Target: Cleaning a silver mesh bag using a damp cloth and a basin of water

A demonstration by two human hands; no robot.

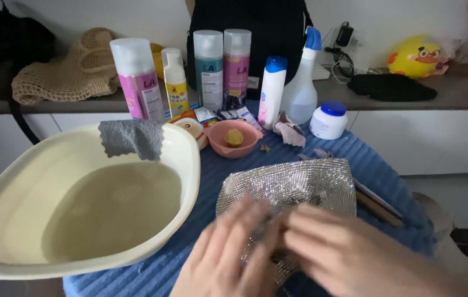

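While we hold the silver mesh bag [292, 190] on the blue cloth [388, 165] just right of the basin [187, 159], both hands work its near edge. Left hand [228, 258] and right hand [338, 247] pinch the mesh, blurred. Judged state: bag looks dry; the water, the grey rag [132, 137] on the basin's rim and the bottles [212, 69] behind the basin appear unused.

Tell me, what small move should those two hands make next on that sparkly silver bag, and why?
Probably steady the glittery silver bag flat with the left hand, so the right hand can work the spot where the fingers meet. Both hands are blurred at its near edge on the blue cloth; what they pinch cannot be made out. The basin of water sits just left.
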